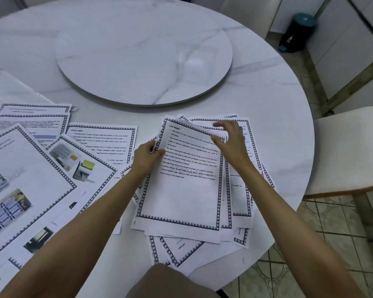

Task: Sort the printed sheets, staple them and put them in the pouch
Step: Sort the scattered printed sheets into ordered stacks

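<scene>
A loose stack of printed sheets with dark patterned borders lies on the round white table in front of me. My left hand pinches the left edge of the top text sheet near its upper corner. My right hand rests on the stack's upper right part, its fingers curled round the top sheet's right edge. More printed sheets, some with colour pictures, are spread in overlapping layers to the left. A clear plastic pouch lies at the far left, partly under those sheets. No stapler is in view.
A round marble turntable fills the table's middle. A white chair stands at the right, close to the table edge. A dark pedal bin stands on the tiled floor at the back right. My knee shows below the table edge.
</scene>
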Tool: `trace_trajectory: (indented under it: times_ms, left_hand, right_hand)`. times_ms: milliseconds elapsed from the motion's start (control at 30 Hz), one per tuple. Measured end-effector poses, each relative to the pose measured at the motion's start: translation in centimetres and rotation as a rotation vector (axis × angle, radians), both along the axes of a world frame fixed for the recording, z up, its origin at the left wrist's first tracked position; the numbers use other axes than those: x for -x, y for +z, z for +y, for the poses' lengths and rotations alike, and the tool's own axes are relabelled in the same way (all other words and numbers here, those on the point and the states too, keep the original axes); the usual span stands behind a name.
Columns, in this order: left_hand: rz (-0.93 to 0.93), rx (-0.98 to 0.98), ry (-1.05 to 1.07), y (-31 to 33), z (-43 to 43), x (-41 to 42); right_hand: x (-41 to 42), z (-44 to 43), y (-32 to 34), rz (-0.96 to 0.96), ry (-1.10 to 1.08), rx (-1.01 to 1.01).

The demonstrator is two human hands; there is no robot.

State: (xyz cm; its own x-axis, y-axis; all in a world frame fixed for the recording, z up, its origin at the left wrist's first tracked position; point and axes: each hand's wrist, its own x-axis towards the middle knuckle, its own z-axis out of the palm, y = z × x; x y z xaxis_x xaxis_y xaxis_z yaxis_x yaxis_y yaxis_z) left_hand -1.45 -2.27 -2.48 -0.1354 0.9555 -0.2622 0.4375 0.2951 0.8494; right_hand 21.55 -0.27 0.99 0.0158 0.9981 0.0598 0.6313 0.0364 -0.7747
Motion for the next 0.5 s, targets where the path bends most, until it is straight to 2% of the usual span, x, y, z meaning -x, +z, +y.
trace_trajectory:
  times_ms: [100, 200, 333, 500]
  left_hand:
    - [0.042, -0.025, -0.001, 0.1, -0.1, 0.2]
    - [0.077, -0.099, -0.003, 0.5, -0.6, -0.1]
    - [0.082, -0.180, 0.135, 1.0, -1.2, 0.0]
    - [0.200, -0.245, 0.193, 1.0, -1.8, 1.5]
  right_hand:
    - [-1.6, -2.1, -1.8, -0.014, -0.146, 0.179]
    - [-2.6, -4.0, -2.8, 0.112, -0.230, 0.320]
    - [-3.2, -5.9, -3.3, 0.195, -0.292, 0.375]
    - [-3.1, -6.7, -3.4, 0.120, -0.263, 0.349]
